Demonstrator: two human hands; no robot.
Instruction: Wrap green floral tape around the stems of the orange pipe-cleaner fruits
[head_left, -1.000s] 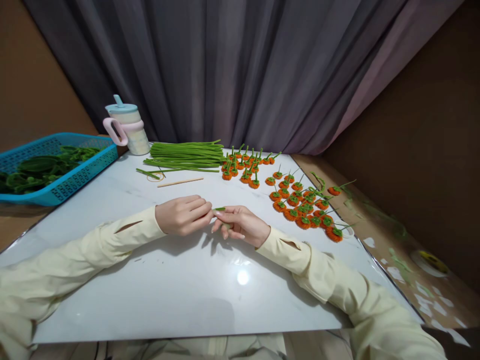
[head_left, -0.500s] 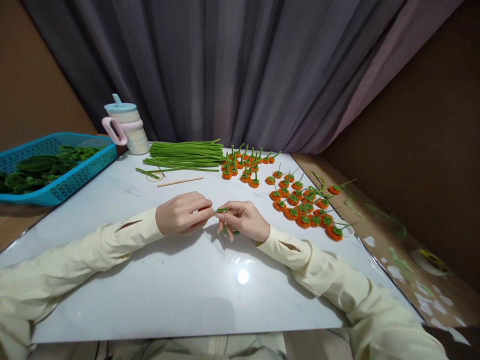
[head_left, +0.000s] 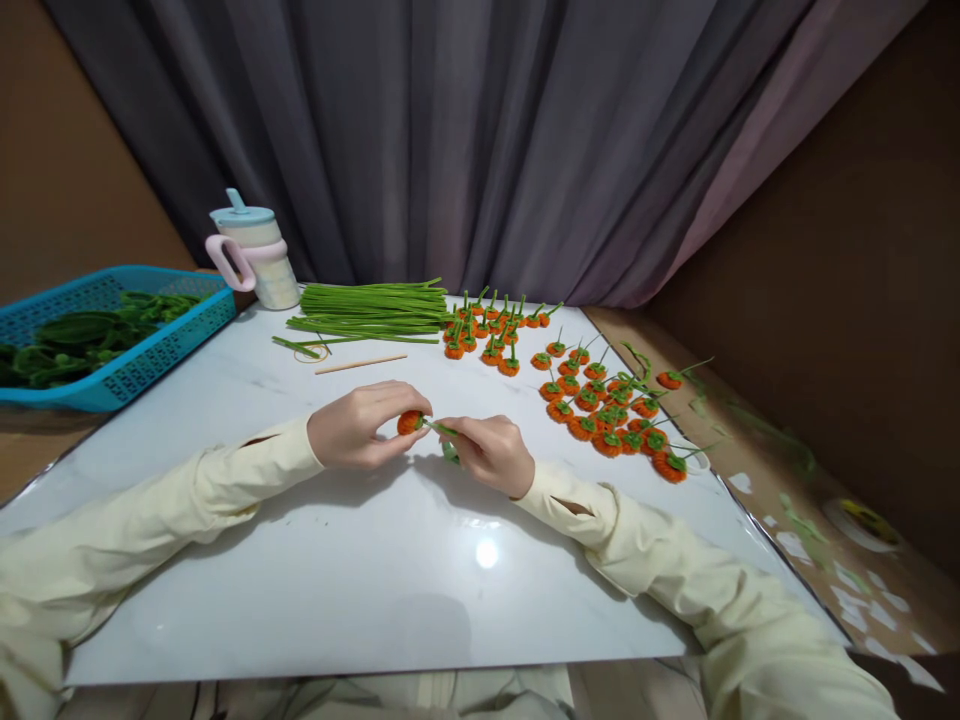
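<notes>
Between the thumb and fingers of my left hand [head_left: 364,425] is a small orange fuzzy pumpkin [head_left: 409,423], lying sideways with its stem toward the right. My right hand [head_left: 491,452] is closed, pinching a thin green strip [head_left: 445,429] that looks like floral tape and meets the pumpkin's stem. Below those fingers a pale green round piece [head_left: 450,453] shows, partly hidden; it may be a tape roll. Beyond the hands lie a wooden stick [head_left: 361,364] and a bundle of green pipe cleaners [head_left: 375,308].
Several finished orange pumpkins [head_left: 589,400] with green stems cover the table's right side and back. At the left is a blue basket [head_left: 161,360] of green pieces, beside a lidded tumbler [head_left: 271,270]. Paper scraps [head_left: 847,605] and a tape roll [head_left: 861,524] lie off the right edge.
My left hand has turned and opened its grip to view, so the orange pumpkin now shows. My right hand has rotated, its fingers curled closer around the green strip.
</notes>
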